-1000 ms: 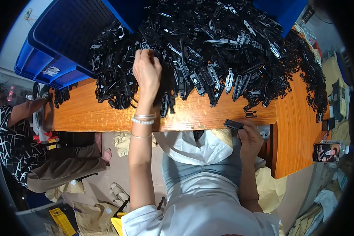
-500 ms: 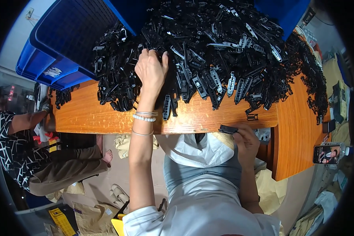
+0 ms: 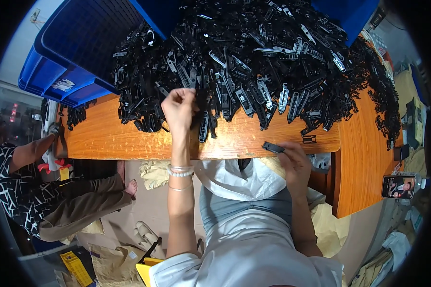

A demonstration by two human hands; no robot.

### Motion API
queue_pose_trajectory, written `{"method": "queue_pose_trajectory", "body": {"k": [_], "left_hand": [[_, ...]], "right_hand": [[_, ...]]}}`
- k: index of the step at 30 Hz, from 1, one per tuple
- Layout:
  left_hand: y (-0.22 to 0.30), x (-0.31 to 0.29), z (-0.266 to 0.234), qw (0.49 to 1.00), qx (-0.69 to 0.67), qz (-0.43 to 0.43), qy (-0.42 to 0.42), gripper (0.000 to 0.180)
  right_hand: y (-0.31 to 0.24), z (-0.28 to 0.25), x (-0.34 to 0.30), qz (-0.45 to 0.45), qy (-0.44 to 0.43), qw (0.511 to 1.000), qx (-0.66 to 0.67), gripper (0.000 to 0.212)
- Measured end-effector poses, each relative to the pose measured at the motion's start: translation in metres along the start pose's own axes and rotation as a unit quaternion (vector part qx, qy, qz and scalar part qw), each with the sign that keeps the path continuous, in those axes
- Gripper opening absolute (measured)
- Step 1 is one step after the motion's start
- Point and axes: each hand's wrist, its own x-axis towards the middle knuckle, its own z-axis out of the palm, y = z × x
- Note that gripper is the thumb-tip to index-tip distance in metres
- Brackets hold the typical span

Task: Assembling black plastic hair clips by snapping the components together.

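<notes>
A heap of small black plastic parts point(image 3: 253, 62) covers the far side of the wooden table point(image 3: 139, 143). At the heap's near edge is my left hand point(image 3: 178, 112), its fingers curled together; whatever they may hold is hidden. Beside it, a slotted black part point(image 3: 204, 127) lies on the wood. My right hand point(image 3: 296, 165) pinches a dark, oblong plastic part point(image 3: 273, 147) between thumb and fingers at the table's front edge. A small black frame-like piece point(image 3: 309, 139) rests on the tabletop, just beyond that hand.
A blue crate point(image 3: 57, 71) lies tipped at the far left against the heap. A white sack point(image 3: 244, 184) is open over my lap, below the table edge. To the right, a phone point(image 3: 398, 187) stands by the table. Another person point(image 3: 19, 186) sits at the left.
My left hand has drawn back from the heap toward me, its fingers now curled in. My right hand has shifted slightly left and up, still holding the dark part.
</notes>
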Motion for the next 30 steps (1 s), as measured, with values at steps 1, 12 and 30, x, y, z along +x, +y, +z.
{"method": "queue_pose_trajectory", "body": {"k": [1, 12, 30], "left_hand": [[0.000, -0.013, 0.000, 0.997, -0.068, 0.019, -0.015, 0.006], [-0.023, -0.108, 0.033, 0.920, -0.255, 0.001, -0.297, 0.010], [-0.014, -0.120, 0.032, 0.927, -0.129, 0.122, -0.331, 0.022]], "right_hand": [[0.002, 0.004, 0.001, -0.010, 0.005, 1.000, 0.014, 0.013], [-0.029, 0.026, 0.024, 0.153, 0.018, 0.954, 0.258, 0.018], [-0.018, 0.028, 0.014, 0.076, 0.015, 0.989, 0.128, 0.009]]}}
